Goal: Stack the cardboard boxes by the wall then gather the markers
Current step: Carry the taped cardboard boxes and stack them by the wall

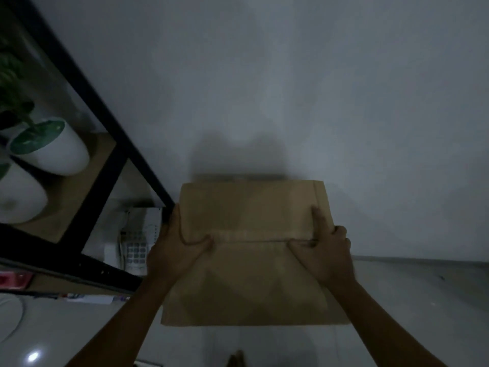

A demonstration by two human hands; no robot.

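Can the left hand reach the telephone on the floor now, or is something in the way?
Probably not directly. The left hand grips the cardboard box, so it is occupied. The telephone lies close beside it under the black shelf frame, with nothing between them.

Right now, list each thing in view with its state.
cardboard box: closed, held at both sides, next to the wall.
left hand: grips the box's left edge.
right hand: grips the box's right side.
white pots: on the shelf.
telephone: under the shelf.
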